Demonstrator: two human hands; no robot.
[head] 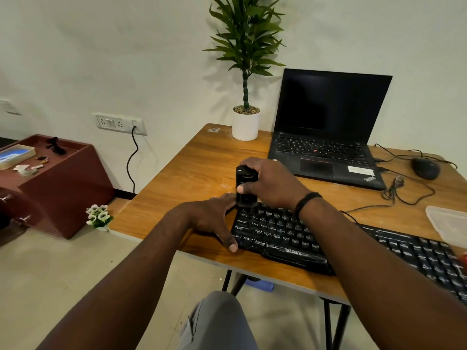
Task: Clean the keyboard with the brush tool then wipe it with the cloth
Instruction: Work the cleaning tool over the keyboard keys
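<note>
On the wooden worktop (192, 168), under both hands: one black keyboard (278, 233), lying slantwise, its left end nearest the worktop's left edge, its right end running off toward the lower right.

Right hand (270, 184): fingers curled round a black brush tool (243, 185), thumb across its front. The tool stands upright, its lower end on the keyboard's top left corner.

Left hand (209, 218): fingers straight and spread, palm down, lying flat just left of the brush tool; fingertips at the keyboard's left edge, thumb reaching down along its lower left corner. It holds nothing.

Beyond the right hand: an open black laptop (326, 137), screen dark. To its right, a black mouse (425, 168) with cable (404, 193) looping across the worktop.

Beyond the left fingers, well apart: a white pot with a green plant (246, 122), at the back of the worktop.

Far right of the right hand: a clear plastic container (447, 223), partly out of frame.

On the floor, left of the worktop: a small white flower arrangement (98, 215) and a dark red cabinet (58, 183) carrying small items.
</note>
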